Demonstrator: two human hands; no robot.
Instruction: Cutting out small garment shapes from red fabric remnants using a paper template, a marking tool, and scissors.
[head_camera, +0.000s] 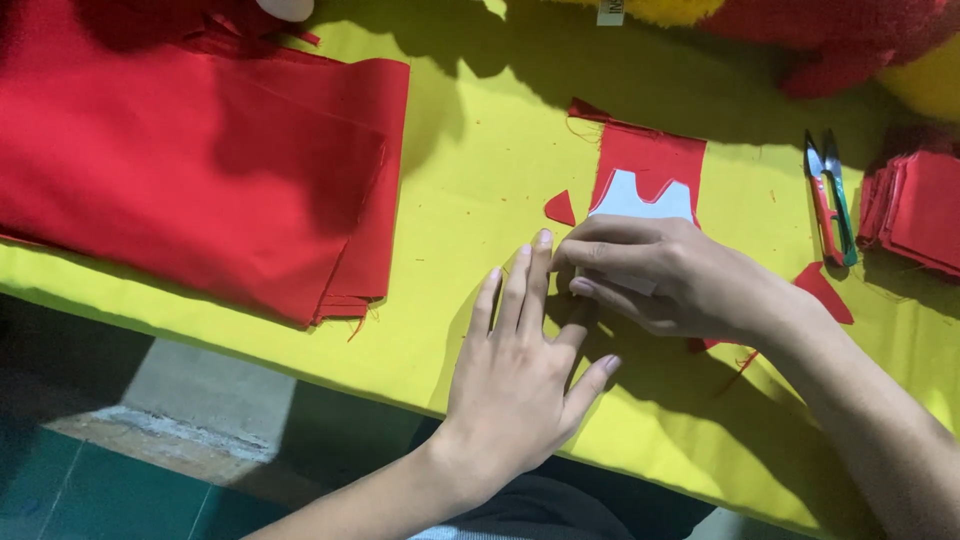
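Left hand (520, 370) flat, white template (640, 200), red fabric (650, 160)

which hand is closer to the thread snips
Right. The right hand rests on the white template, just left of the thread snips. The left hand lies flat farther left and lower.

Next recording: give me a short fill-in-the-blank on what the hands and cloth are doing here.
1. The right hand presses a white paper pattern onto a small piece of ____ fabric.
2. The left hand lies flat on the ____ table cover.
3. The thread snips lie to the ____ of the pattern.

Missing words: red; yellow; right
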